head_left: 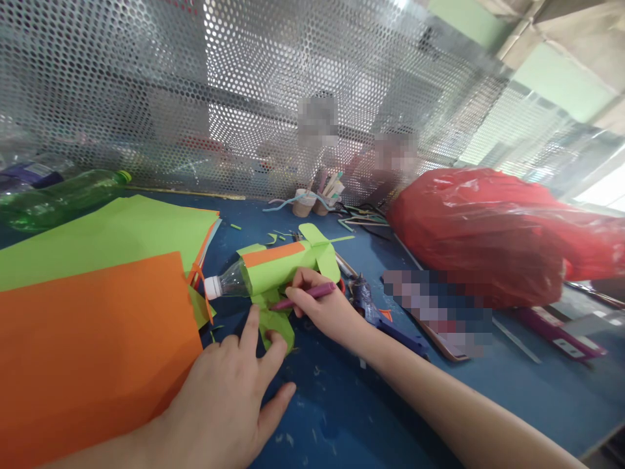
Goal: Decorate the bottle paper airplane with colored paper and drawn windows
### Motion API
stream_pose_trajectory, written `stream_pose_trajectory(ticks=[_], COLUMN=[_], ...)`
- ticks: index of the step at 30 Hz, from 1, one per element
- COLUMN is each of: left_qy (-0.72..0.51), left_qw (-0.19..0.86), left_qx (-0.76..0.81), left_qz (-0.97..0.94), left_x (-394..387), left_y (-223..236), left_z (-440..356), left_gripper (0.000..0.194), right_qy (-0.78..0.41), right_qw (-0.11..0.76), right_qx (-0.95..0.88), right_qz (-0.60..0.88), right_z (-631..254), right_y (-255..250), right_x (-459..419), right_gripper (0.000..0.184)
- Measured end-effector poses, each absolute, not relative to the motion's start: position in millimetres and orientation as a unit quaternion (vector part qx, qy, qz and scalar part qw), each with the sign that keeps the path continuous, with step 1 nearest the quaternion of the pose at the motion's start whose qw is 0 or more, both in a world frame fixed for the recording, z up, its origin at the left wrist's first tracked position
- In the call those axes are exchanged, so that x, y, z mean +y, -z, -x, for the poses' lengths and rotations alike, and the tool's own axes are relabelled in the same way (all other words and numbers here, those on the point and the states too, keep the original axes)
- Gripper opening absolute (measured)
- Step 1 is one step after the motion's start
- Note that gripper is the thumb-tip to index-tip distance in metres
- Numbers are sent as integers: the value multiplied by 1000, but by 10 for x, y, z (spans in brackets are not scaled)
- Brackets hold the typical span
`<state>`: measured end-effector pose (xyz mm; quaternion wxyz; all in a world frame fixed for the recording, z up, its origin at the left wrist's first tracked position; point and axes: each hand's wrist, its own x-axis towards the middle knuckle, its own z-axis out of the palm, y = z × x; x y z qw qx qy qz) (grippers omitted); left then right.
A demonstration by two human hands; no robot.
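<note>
Pen [319,290]: clamped in right grip [325,309].
Green paper [276,319]: under left grip [234,371], fingers apart; we judged light pressure risked slipping.

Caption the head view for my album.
Right hand holds a purple pen at green paper that the left hand touches, beside a paper-wrapped bottle.

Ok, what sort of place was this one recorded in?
Probably a craft workspace, perhaps a classroom or workshop: a blue table bears orange and green paper, a paper-wrapped bottle and what looks like a glue gun.
</note>
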<state>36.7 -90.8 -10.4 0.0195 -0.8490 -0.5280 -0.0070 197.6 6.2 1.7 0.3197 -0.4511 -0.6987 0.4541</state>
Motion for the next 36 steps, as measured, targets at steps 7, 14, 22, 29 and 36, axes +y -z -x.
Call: stream_pose_trajectory(ticks=[7, 14, 22, 29, 36], left_qy=[13, 18, 25, 31, 30], left_qw=[19, 13, 24, 31, 32], left_qx=[-526, -526, -540, -546, -546], left_qz=[850, 850, 841, 837, 837], left_x=[-918, -885, -936, -947, -949], left_y=[119, 113, 52, 28, 30], left_z=[-362, -360, -401, -428, -425], left_gripper=[42, 43, 40, 38, 38], right_qy=[-445, -445, -449, -439, -429], right_qw=[321, 317, 314, 317, 310], right_qx=[-703, -708, -706, -703, -705], right_qz=[451, 447, 448, 461, 473], right_z=[-1979, -1982, -1984, -1977, -1978], right_y=[-11, -7, -20, -31, -32], right_x=[65, 62, 55, 55, 52], right_gripper=[19, 18, 18, 20, 21])
